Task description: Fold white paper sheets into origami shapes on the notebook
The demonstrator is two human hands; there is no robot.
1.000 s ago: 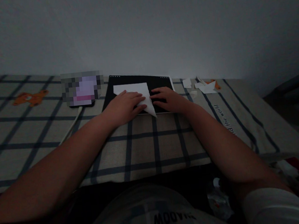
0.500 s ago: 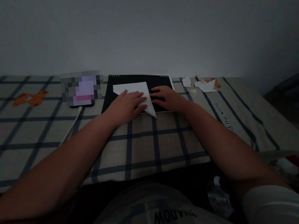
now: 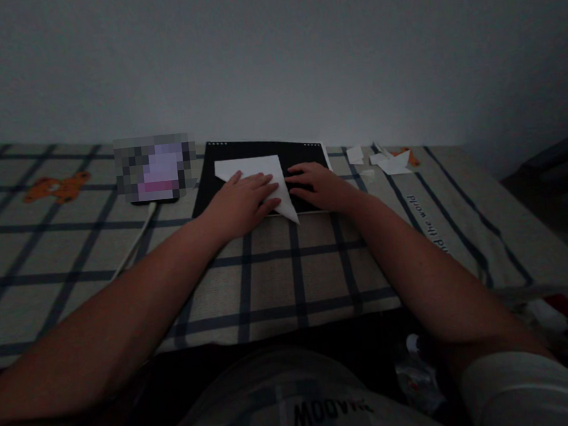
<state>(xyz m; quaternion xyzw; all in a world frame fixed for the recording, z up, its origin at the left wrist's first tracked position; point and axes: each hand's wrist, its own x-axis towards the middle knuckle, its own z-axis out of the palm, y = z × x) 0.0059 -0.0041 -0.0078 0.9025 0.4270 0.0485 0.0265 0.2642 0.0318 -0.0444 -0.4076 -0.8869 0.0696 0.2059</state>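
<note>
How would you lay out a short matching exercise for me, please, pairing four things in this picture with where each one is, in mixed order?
Things:
1. left hand
2. right hand
3. phone
4. bottle

Places:
A. past the near edge of the tablecloth, low in the picture
B. on top of the white paper
C. left of the black pad, with a cable at its lower end
D. over the black pad, just right of the white paper

Pairs: 1-B, 2-D, 3-C, 4-A
</note>
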